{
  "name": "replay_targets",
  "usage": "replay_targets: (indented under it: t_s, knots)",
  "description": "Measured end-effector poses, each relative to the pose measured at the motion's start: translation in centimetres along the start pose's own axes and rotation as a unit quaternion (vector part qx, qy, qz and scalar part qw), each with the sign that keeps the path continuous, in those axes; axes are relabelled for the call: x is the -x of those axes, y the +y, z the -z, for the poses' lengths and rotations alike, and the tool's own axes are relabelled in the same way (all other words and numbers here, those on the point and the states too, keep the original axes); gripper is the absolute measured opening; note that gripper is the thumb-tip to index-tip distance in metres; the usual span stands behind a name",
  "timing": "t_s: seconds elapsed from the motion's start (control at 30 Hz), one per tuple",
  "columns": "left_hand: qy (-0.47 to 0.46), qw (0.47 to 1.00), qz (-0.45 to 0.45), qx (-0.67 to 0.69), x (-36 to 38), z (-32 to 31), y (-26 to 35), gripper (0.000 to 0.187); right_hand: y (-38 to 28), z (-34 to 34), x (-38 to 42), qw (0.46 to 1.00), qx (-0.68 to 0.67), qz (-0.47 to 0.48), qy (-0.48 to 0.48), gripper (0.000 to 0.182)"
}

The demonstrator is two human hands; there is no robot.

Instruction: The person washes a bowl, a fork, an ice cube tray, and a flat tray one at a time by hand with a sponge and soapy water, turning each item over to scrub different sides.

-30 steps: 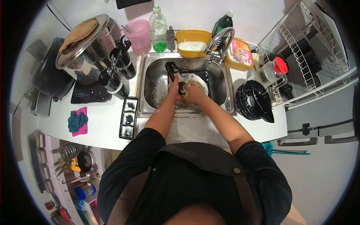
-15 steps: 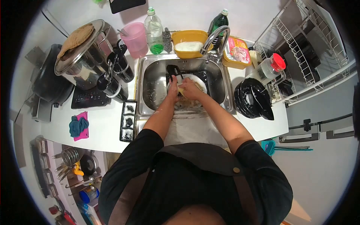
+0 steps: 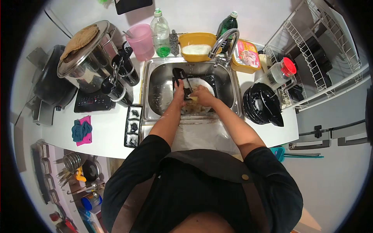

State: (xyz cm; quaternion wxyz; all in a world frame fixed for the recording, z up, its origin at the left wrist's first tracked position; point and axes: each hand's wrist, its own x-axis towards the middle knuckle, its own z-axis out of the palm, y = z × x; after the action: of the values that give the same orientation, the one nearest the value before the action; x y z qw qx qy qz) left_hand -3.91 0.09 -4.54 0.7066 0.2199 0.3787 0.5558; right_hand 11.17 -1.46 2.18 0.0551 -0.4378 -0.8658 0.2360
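Observation:
Over the steel sink (image 3: 157, 101), my left hand (image 3: 179, 95) grips a narrow black dish (image 3: 180, 74) along its side, its far end pointing toward the faucet side. My right hand (image 3: 202, 96) is closed on a yellow sponge (image 3: 193, 98) beside the black dish. Under both hands lies a round white plate (image 3: 208, 82), with a dark piece (image 3: 218, 94) beneath it. Cloudy, brownish water covers the bottom near my fingers. My hands hide the dish's lower end.
Left of the sink lies a foamy black sectioned dish (image 3: 133, 126). Stacked black bowls (image 3: 261, 105) and a red-lidded pitcher (image 3: 278, 73) stand right, near a wire rack (image 3: 307, 46). The faucet (image 3: 229, 42) overhangs the back. Behind are a yellow tub (image 3: 194, 57) and soap bottles (image 3: 160, 35).
Less white foam shows on the black dish, and more of its dark surface is visible. My right hand has shifted slightly right and down with the sponge.

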Motion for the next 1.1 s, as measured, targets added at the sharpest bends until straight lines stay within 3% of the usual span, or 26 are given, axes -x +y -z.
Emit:
replay_targets:
  t_s: [0.03,0.13,0.23,0.3,0.33,0.43,0.47,0.53,0.6,0.63,0.67,0.77,0.8,0.87,1.0,1.07,1.1]
  knots:
    - [0.011,1.000,0.008,0.005,0.6,-0.8,0.5,0.085,0.5,-0.2,-0.2,0.999,-0.021,0.038,-0.003,0.040]
    - [0.030,0.999,0.037,0.005,1.2,-1.4,0.9,0.085,-0.2,-0.9,-0.8,0.979,-0.202,0.032,0.017,0.038]
    - [0.043,0.998,0.053,-0.010,1.9,-1.9,1.2,0.081,-2.0,-0.6,-1.1,0.991,-0.103,-0.020,0.080,0.033]
    - [0.082,0.996,0.030,-0.032,3.3,-3.2,2.6,0.079,-3.0,-0.8,-0.3,0.997,0.033,-0.046,0.052,0.032]
    - [0.034,0.999,0.008,0.014,2.2,-2.2,1.7,0.078,-3.3,-0.5,-0.5,0.992,0.105,-0.055,0.042,0.031]
    - [0.037,0.999,0.020,0.018,-0.2,0.5,-0.1,0.076,-1.7,-0.2,-1.4,0.999,-0.022,0.028,-0.022,0.031]
    - [-0.010,0.992,0.087,0.088,-0.7,1.4,-0.7,0.080,-1.2,0.2,-1.1,0.994,-0.102,0.024,0.034,0.032]
    - [-0.056,0.991,0.087,0.080,-0.3,0.7,-0.2,0.079,-0.4,1.9,-1.6,0.955,-0.255,0.015,0.149,0.033]
    - [-0.098,0.990,0.084,0.051,2.2,-1.9,1.7,0.075,-0.1,2.6,-2.2,0.982,-0.121,0.018,0.143,0.033]
    - [-0.068,0.992,0.099,0.034,1.5,-0.9,0.5,0.073,-0.1,2.5,-2.1,0.989,-0.054,0.018,0.138,0.033]
    - [-0.040,0.993,0.110,0.016,1.4,-1.3,1.0,0.070,-0.7,2.3,-2.3,0.991,-0.088,0.014,0.102,0.032]
    - [-0.086,0.985,0.140,0.047,2.8,-2.0,1.5,0.064,-1.8,2.6,-2.8,0.988,-0.124,-0.005,0.088,0.032]
    - [-0.094,0.983,0.145,0.059,2.8,-2.3,1.9,0.062,-0.9,1.5,-3.7,0.979,-0.140,0.034,0.145,0.029]
    - [-0.081,0.984,0.149,0.049,3.6,-3.6,3.0,0.050,-0.8,1.1,-4.2,0.986,-0.035,0.027,0.160,0.025]
    - [-0.058,0.994,0.081,0.034,1.6,-2.0,1.2,0.050,-2.0,1.2,-3.0,0.977,0.133,-0.044,0.162,0.019]
    - [-0.033,0.998,0.032,0.036,1.6,-2.3,0.8,0.050,-1.5,1.1,-3.5,0.991,0.089,-0.046,0.090,0.020]
    - [-0.048,0.995,0.061,0.057,1.8,-2.0,1.0,0.050,-1.2,0.8,-3.8,0.995,0.065,-0.049,0.054,0.021]
